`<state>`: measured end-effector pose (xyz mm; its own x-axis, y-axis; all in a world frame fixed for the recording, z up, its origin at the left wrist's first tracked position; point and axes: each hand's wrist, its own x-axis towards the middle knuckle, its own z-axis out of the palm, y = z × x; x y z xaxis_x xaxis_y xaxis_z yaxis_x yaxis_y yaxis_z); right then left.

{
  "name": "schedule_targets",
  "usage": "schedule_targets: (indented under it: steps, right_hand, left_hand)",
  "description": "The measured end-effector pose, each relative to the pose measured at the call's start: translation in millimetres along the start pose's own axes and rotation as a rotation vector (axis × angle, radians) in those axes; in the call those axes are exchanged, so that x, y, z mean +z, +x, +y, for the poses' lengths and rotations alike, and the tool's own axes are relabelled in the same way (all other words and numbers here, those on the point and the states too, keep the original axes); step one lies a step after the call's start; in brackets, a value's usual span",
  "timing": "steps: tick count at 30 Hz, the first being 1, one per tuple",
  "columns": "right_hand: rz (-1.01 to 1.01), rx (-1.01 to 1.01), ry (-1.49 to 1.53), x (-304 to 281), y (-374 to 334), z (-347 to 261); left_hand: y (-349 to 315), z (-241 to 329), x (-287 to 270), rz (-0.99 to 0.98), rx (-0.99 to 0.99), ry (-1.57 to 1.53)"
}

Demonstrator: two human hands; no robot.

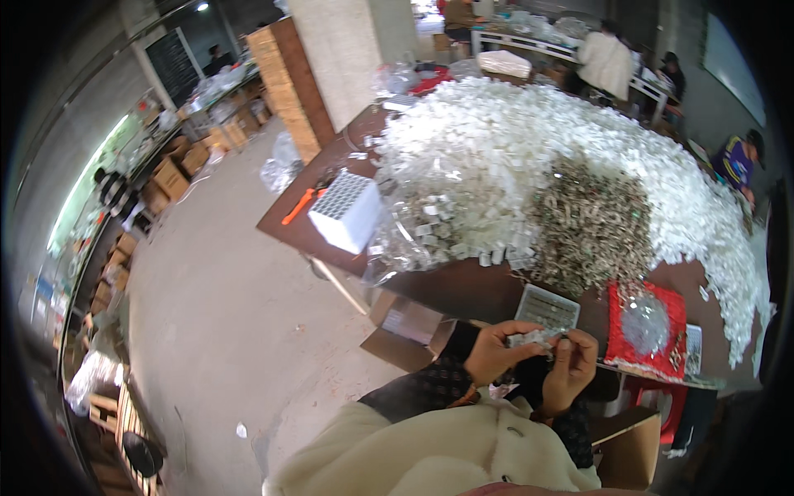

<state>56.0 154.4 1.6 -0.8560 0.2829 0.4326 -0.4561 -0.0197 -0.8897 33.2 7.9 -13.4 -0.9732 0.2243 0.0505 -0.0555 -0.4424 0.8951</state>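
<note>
Near the table's front edge, my left hand (494,355) is closed round several small whitish plastic pieces (531,338). Close beside it, my right hand (571,372) has thumb and fingers pinched together at the end of those pieces. What sits in the right fingertips is too small to make out. Just beyond my hands stands a white tray (576,312) with small parts in it. Behind the tray rises a heap of small brownish-grey parts (591,223), and a broad mound of white translucent plastic pieces (496,124) spreads around it.
Right of my hands, a clear plastic bag (645,324) rests on a red sheet (674,310). A white block with rows of holes (347,211) and an orange-handled tool (299,207) lie at the table's left. Below the edge is an open cardboard box (397,351). Other people work farther off.
</note>
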Motion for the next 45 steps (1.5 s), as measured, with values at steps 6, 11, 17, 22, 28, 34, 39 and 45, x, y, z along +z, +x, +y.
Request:
schedule_targets:
  steps: [6,11,17,22,28,34,39,45]
  right_hand:
    - [-0.015,-0.038,0.029,0,3,1]
    - [-0.004,0.006,-0.005,-2,0,3]
    - [-0.032,-0.057,0.0,6,3,-7]
    - [-0.159,0.088,-0.207,-2,17,-36]
    - [-0.271,0.025,-0.263,-5,14,-34]
    - [-0.267,-0.015,-0.278,-2,21,-37]
    - [-0.284,-0.048,-0.242,-2,24,-32]
    - [-0.315,0.551,0.169,-10,17,-27]
  left_hand:
    - [1,-10,6,-0.052,-0.023,-0.343]
    - [-4,-3,7,-0.032,0.002,0.008]
    - [-6,10,14,0.057,-0.036,0.057]
    - [-9,21,7,0.102,0.053,0.194]
    - [-16,12,-3,0.127,0.07,0.071]
    - [-9,16,-1,0.065,0.144,0.071]
    - [-8,12,-4,0.052,0.147,0.155]
    - [-10,1,-18,0.078,0.159,0.189]
